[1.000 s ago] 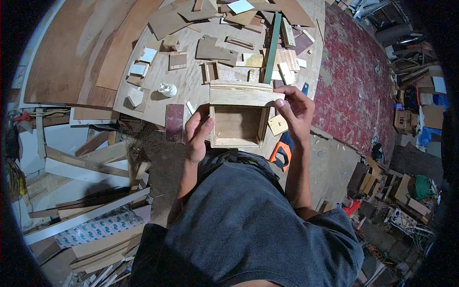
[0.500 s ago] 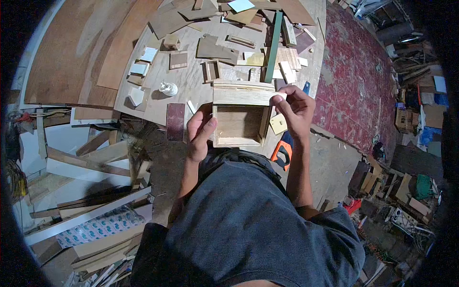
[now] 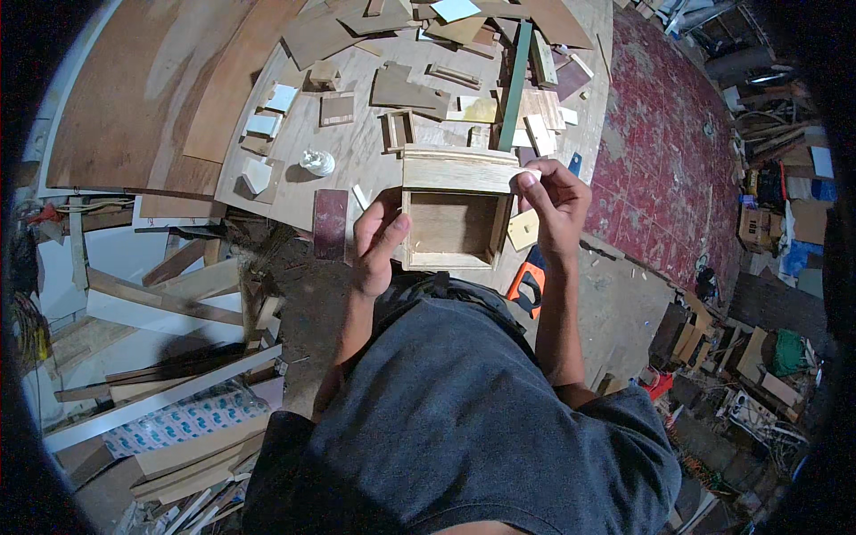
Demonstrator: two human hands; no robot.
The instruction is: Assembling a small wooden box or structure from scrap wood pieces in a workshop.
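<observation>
I hold a small open wooden box (image 3: 453, 223) in front of my waist, its hollow facing up at me. A pale board (image 3: 459, 173) forms its far side. My left hand (image 3: 380, 241) is closed on the left wall, thumb at the near part of the edge and fingers behind. At the upper right corner, my right hand (image 3: 557, 209) pinches a small pale piece (image 3: 530, 175) between thumb and fingers. Whether this piece belongs to the board or is separate, I cannot tell. The fingers under the box are hidden.
Beyond the box, the worktable (image 3: 294, 192) carries wood offcuts, a white bottle (image 3: 316, 162) and a long green strip (image 3: 514, 85). An orange-handled saw (image 3: 528, 283) lies right of my waist. Timber scraps (image 3: 165, 299) crowd the left; red flooring (image 3: 660, 152) spans the right.
The box has shifted slightly to the right and away from me, with both hands along. My right thumb has moved a little, and more of the pale piece shows beside it.
</observation>
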